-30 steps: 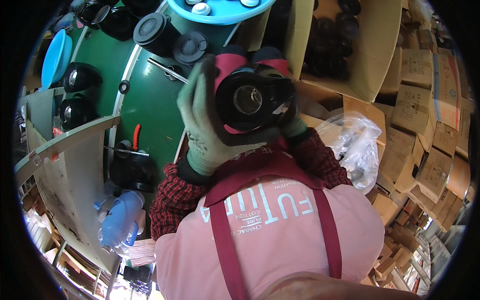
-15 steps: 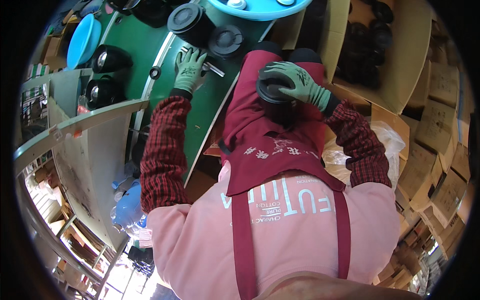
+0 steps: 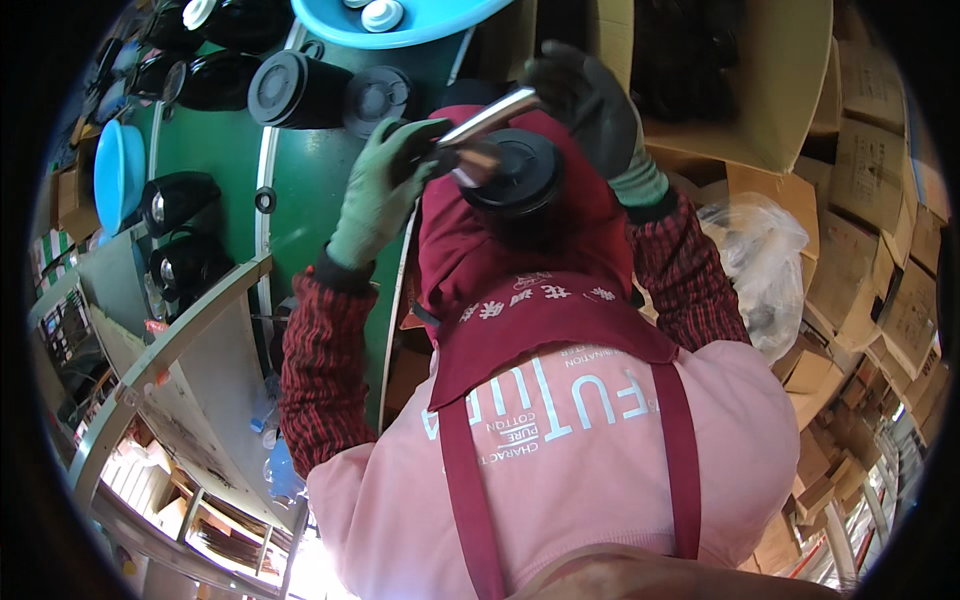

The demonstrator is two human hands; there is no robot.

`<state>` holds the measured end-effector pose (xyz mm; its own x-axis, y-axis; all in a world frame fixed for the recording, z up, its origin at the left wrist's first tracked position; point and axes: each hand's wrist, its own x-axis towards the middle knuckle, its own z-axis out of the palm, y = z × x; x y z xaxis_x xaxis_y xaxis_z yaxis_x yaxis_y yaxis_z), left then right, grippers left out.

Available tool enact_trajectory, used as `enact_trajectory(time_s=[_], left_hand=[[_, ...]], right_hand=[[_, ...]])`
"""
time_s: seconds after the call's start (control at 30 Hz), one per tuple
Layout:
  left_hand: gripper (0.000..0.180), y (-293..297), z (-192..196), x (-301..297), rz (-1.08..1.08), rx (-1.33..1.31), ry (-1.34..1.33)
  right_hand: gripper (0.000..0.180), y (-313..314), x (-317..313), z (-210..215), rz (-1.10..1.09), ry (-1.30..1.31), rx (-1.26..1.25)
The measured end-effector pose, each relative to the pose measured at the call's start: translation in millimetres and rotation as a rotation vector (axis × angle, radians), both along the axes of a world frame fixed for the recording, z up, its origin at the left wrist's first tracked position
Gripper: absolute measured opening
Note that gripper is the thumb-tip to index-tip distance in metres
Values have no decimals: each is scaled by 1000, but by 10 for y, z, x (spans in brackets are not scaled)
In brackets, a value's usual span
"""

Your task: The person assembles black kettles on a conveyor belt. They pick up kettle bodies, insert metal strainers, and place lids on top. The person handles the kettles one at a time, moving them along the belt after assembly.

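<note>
My left hand, in a green glove, grips a short silvery metal tool and holds its tip against a round black part. My right hand, in a dark-palmed glove, holds that black part from above, over my lap and my dark red apron. Both hands are just off the right edge of the green table.
On the green table stand several black round housings, a black ring and a blue bowl. A second blue bowl lies ahead. An open cardboard box, a clear plastic bag and stacked cartons are at my right.
My left hand left the table carrying the metal tool and brought it to the black part. The right hand kept hold of the part, now held slightly higher.
</note>
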<state>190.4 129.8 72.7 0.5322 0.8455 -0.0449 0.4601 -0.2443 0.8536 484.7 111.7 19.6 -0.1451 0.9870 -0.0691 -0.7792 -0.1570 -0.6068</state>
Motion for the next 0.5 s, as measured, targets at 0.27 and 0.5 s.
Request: enact_trajectory(time_s=[0.27,0.5], left_hand=[[38,349,-219,448,-346,159,118],[44,122,-45,501,-311,258,309]], right_hand=[[45,-3,297,154,191,-459,333],[49,108,214,-86,107,-537,318]])
